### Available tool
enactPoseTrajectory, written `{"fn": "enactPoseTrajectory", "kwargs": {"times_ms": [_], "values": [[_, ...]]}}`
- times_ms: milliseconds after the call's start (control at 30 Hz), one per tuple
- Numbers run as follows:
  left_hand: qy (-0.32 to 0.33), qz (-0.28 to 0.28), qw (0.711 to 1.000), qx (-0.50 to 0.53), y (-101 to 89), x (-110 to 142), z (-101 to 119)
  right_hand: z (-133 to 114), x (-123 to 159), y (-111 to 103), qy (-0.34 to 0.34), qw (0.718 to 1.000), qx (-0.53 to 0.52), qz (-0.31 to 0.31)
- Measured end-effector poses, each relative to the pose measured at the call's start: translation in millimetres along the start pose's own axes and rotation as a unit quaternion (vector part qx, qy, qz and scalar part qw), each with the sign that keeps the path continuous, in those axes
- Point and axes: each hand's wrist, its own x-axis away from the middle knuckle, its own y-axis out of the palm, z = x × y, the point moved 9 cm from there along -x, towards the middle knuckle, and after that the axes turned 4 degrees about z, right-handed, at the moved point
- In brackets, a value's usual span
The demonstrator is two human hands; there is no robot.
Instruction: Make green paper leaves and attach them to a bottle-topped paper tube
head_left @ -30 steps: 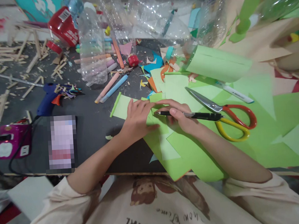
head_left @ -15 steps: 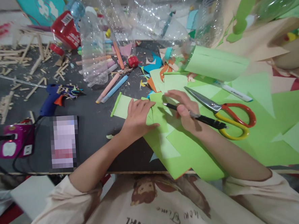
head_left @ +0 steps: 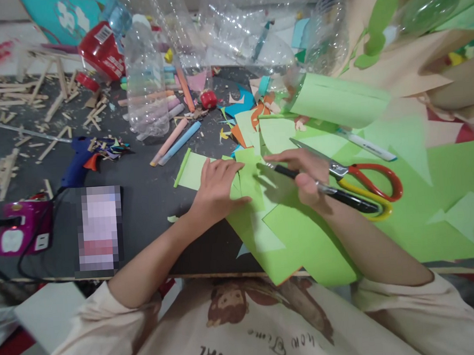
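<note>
My left hand (head_left: 215,185) lies flat, fingers spread, pressing a small piece of light green paper (head_left: 194,170) onto the dark table (head_left: 150,204). My right hand (head_left: 307,176) grips a black pen (head_left: 344,196), its tip pointing left over the green paper just right of my left fingers. Larger green sheets (head_left: 305,237) lie beneath both hands. Scissors (head_left: 357,178) with red and yellow handles rest right beside my right hand.
Empty clear plastic bottles (head_left: 146,81) stand at the back, with chalk sticks (head_left: 174,141) and paper scraps around them. A blue glue gun (head_left: 77,160), a magenta power strip (head_left: 18,234) and wooden sticks (head_left: 35,93) are at the left. A rolled green sheet (head_left: 336,99) lies behind the scissors.
My right hand has moved the pen to the right and away from me, tilting it more diagonally. My left hand has stayed pressed on the paper.
</note>
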Motion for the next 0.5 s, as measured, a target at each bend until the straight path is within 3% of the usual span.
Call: {"fn": "enactPoseTrajectory", "kwargs": {"times_ms": [100,333,500], "values": [[-0.003,-0.010,1.000,-0.010,1.1,0.2,0.1,-18.3,6.5,16.1,-0.069,0.997,-0.040,-0.018],[0.037,0.034,0.999,-0.009,-1.4,3.3,1.9,6.5,-1.8,32.4,0.107,0.977,-0.183,-0.001],[0.046,0.048,0.998,-0.020,-2.5,4.3,3.0,11.9,-5.6,34.1,0.158,0.979,-0.130,-0.002]]}}
